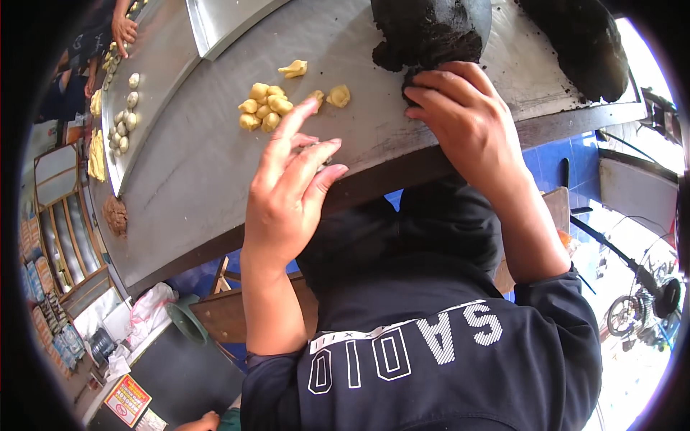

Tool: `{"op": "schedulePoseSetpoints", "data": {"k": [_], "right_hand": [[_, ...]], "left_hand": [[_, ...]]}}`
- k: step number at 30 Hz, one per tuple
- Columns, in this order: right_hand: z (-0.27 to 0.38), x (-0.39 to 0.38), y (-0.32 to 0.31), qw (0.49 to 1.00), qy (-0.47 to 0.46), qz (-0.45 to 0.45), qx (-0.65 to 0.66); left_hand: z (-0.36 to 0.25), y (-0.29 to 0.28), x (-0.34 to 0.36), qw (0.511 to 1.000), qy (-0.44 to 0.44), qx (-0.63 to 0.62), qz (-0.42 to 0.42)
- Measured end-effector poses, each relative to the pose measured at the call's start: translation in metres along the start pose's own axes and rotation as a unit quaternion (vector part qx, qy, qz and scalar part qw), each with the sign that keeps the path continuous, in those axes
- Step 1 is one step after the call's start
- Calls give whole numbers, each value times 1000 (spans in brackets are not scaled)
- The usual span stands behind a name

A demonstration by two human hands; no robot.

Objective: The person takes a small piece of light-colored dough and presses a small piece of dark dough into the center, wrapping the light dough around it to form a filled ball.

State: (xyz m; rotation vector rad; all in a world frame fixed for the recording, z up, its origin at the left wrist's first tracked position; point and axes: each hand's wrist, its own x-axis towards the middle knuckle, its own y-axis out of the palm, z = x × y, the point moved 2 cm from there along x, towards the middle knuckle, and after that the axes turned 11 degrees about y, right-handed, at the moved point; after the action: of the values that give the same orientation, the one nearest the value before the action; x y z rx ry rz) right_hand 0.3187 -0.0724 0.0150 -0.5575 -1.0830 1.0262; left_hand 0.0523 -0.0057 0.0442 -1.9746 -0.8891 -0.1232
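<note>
My right hand (463, 118) has its fingers curled round a lump of black dough (412, 87) at the near edge of a large black dough mass (438, 32) on the metal table (194, 165). My left hand (287, 172) is over the table's front edge, palm turned inward. Its index finger stretches out to a small yellow dough piece (318, 95), while the other fingers curl round something small and greyish, mostly hidden. Another yellow dough ball (338, 96) lies just right of that fingertip. Farther left sits a cluster of yellow dough balls (264, 106), with one elongated yellow piece (293, 69) beyond.
A second long black dough mass (578, 50) lies at the right. To the left, a metal tray (154, 108) carries several grey-green balls (122, 133). A brown lump (115, 215) sits on the table's left end. Another person's hand (124, 32) reaches in at the far left.
</note>
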Motion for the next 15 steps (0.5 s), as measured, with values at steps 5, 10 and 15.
{"op": "schedulePoseSetpoints", "data": {"k": [5, 10, 15], "right_hand": [[4, 6, -12, 999, -34, -10, 25], [-3, 20, -18, 997, -33, 72, -9], [11, 13, 5, 993, -3, 114, -39]], "left_hand": [[31, 12, -10, 998, 52, 2, -25], [27, 11, -6, 997, -29, -65, 5], [39, -6, -12, 990, -37, -119, 67]]}}
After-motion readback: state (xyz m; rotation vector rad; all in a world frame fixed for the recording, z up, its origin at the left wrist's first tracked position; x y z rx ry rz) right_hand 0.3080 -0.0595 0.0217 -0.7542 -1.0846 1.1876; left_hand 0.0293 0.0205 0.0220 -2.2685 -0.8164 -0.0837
